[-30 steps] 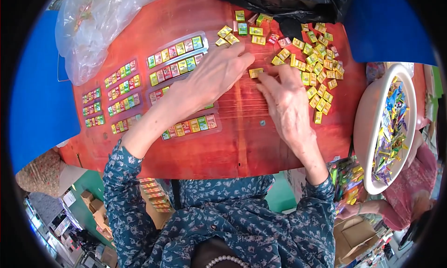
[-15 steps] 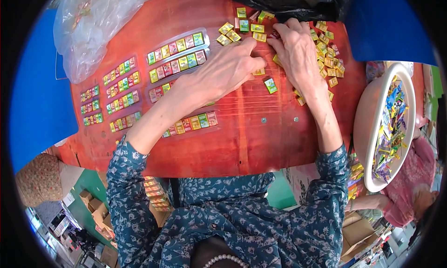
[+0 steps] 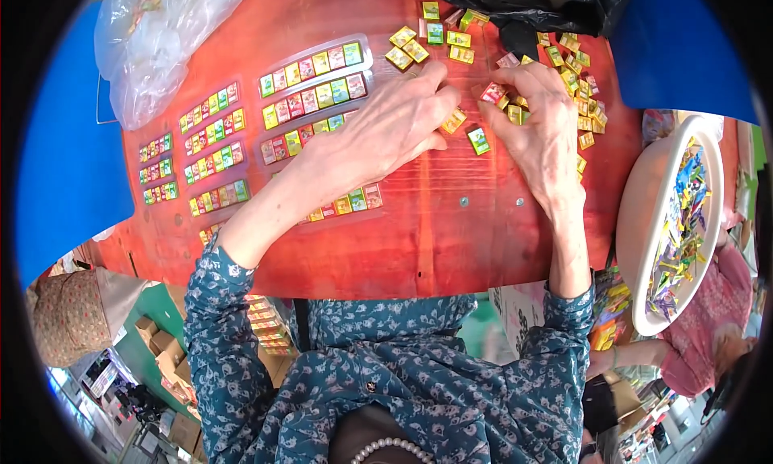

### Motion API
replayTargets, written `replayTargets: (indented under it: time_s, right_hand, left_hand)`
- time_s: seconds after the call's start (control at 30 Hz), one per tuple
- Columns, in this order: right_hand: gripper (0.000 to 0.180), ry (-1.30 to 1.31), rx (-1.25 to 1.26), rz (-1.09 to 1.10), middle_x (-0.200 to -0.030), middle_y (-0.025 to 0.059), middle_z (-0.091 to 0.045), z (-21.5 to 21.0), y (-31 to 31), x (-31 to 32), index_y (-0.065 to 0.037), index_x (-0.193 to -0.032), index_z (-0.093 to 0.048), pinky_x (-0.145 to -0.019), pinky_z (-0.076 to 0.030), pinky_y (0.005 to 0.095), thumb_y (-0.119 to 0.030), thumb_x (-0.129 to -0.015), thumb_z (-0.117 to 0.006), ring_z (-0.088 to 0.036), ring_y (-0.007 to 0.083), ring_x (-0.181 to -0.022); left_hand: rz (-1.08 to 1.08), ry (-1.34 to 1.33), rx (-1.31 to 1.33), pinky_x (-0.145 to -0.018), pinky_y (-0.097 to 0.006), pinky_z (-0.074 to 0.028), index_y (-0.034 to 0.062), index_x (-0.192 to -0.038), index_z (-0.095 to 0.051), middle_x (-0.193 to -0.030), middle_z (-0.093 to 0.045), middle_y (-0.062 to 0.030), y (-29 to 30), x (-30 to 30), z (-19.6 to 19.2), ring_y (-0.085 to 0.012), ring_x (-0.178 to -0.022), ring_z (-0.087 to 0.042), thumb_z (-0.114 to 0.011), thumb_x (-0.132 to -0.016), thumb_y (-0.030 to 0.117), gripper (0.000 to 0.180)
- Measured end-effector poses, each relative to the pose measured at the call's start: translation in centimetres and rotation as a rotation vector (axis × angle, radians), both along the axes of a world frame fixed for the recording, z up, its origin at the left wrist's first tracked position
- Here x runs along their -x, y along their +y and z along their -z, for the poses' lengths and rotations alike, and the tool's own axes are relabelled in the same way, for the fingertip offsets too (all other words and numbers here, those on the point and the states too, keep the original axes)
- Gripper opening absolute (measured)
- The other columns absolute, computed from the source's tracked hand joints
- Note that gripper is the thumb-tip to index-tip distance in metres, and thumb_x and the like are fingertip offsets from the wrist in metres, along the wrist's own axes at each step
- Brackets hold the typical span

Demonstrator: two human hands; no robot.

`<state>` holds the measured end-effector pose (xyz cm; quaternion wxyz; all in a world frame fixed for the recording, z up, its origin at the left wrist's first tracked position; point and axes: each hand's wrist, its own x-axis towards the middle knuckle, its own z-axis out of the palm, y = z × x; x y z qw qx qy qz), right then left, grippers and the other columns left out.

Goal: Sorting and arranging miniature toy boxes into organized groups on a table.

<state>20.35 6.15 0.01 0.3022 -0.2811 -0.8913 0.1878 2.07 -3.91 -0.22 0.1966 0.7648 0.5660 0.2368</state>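
My right hand [image 3: 535,126] pinches a small red box [image 3: 493,93] between thumb and fingertips, just above the table. My left hand [image 3: 407,113] is closed, its fingers curled over the table; what they hold, if anything, is hidden. A small yellow box [image 3: 453,121] lies against its fingertips, and a green-and-white box [image 3: 478,140] lies between the hands. Beyond my left hand is a cluster of yellow boxes [image 3: 409,45]. Left of it, a clear tray [image 3: 366,55] holds a row of coloured boxes; similar rows [image 3: 213,162] lie farther left, some partly under my forearm.
Many loose yellow boxes [image 3: 592,109] spread over the red table [image 3: 362,258] at the right. A black plastic bag [image 3: 555,5] and a clear bag [image 3: 153,69] lie at the far edge. A white tub [image 3: 636,230] of colourful wrapped pieces stands right, beside another person [image 3: 717,303].
My right hand has drawn back toward me from the black bag, and a red box now shows in its pinch. My left hand has shifted only slightly.
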Motion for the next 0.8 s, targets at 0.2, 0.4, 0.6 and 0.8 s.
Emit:
replayTargets:
  time_s: [0.2, 0.4, 0.6, 0.8]
  right_hand:
    - [0.033, 0.007, 0.149, -0.124, -0.092, 0.0145, -0.064, -0.2, -1.6, 1.7, -0.003, -0.102, -0.068, -0.082, -0.05, 0.0427, 0.001, -0.069, -0.072, -0.06, 0.0341, -0.09]
    - [0.041, 0.008, 0.147, -0.149, -0.099, 0.0174, -0.064, 0.6, -2.6, 3.1, 0.001, -0.103, -0.061, -0.084, -0.048, 0.0449, 0.005, -0.064, -0.072, -0.058, 0.0381, -0.091]
    - [0.048, -0.047, 0.21, -0.155, -0.105, 0.0177, -0.063, 0.4, -3.1, 2.8, 0.001, -0.113, -0.059, -0.085, -0.047, 0.0447, 0.005, -0.067, -0.075, -0.059, 0.0392, -0.096]
    - [0.05, -0.104, 0.186, -0.145, -0.103, 0.0178, -0.061, -0.5, -3.1, 1.9, 0.001, -0.116, -0.06, -0.082, -0.046, 0.0455, 0.003, -0.069, -0.076, -0.056, 0.0393, -0.096]
  left_hand:
    - [0.016, -0.071, -0.067, -0.073, -0.047, -0.046, -0.006, -0.096, -0.052, -0.095, -0.051, -0.0215, -1.0, 1.0, 0.8, -0.0407, -0.088, -0.057, -0.066, -0.082, -0.001, 0.021]
    - [-0.079, -0.113, -0.073, -0.074, -0.048, -0.046, -0.0054, -0.099, -0.051, -0.096, -0.051, -0.0227, -1.3, 1.1, 0.3, -0.0424, -0.087, -0.055, -0.063, -0.081, -0.004, 0.022]
    - [-0.109, -0.156, -0.303, -0.075, -0.049, -0.046, -0.005, -0.1, -0.051, -0.097, -0.051, -0.0226, -1.6, 0.8, -0.2, -0.0432, -0.089, -0.055, -0.064, -0.078, -0.007, 0.025]
    - [-0.117, -0.063, -0.007, -0.073, -0.049, -0.047, -0.005, -0.098, -0.052, -0.098, -0.051, -0.0234, -1.3, 0.8, -0.7, -0.0422, -0.089, -0.056, -0.066, -0.078, -0.007, 0.024]
